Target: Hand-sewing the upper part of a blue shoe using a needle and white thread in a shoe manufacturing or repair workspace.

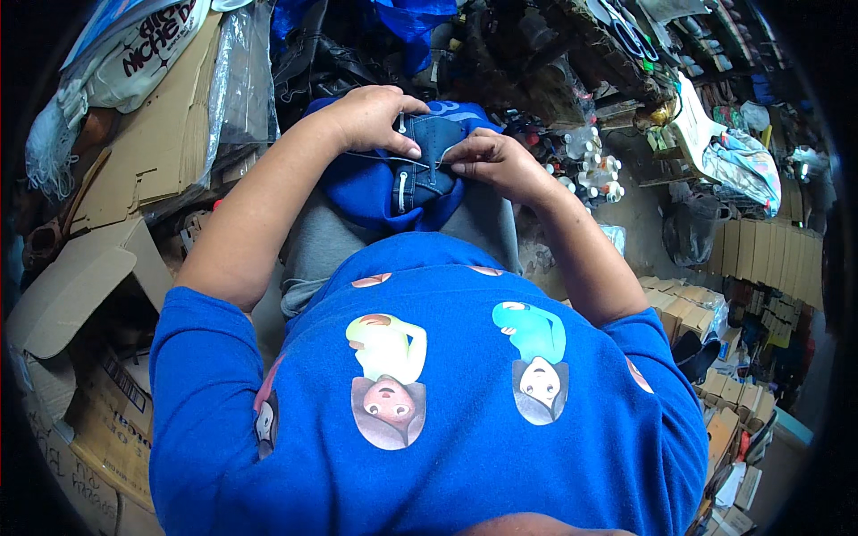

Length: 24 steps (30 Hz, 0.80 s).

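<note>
On my lap, over a bright blue cloth [344, 192], lies a dark blue stitched piece [435, 134] that looks like a shoe upper, with short white strips along its left side. My left hand [375, 121] holds the piece from the left, thumb and index finger resting on it. A thin pale thread [380, 158] runs across beneath that thumb toward the middle of the piece. From the right, my right hand [496, 163] pinches the thread between thumb and forefinger. The tips of its other fingers are curled out of sight.
Cardboard sheets [165, 116] and an open carton [76, 295] stand to my left. Several small white bottles [594, 165] cluster at the right, near a dark bag [693, 228]. Stacked boxes [688, 308] line the right side. Dark clutter fills the far side.
</note>
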Each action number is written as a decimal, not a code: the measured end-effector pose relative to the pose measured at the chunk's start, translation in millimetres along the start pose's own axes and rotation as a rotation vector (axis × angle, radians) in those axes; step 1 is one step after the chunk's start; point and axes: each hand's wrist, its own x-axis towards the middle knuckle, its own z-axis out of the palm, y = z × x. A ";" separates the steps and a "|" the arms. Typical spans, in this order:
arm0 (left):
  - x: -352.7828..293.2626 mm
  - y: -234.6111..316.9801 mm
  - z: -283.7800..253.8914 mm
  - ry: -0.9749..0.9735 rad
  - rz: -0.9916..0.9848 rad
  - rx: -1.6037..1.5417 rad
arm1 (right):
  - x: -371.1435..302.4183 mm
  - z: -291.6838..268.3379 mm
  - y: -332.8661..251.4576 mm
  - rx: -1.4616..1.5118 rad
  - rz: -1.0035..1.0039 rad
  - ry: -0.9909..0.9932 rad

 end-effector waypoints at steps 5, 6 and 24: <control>5.9 -10.7 14.3 0.106 0.094 -0.046 | 3.2 -7.2 10.9 0.052 0.027 -0.064; 5.8 -10.4 14.7 0.112 0.091 -0.032 | 4.1 -7.5 12.6 0.081 0.024 -0.067; -57.2 13.5 26.5 0.496 0.046 -0.357 | -6.8 9.9 0.8 -0.251 -0.123 0.147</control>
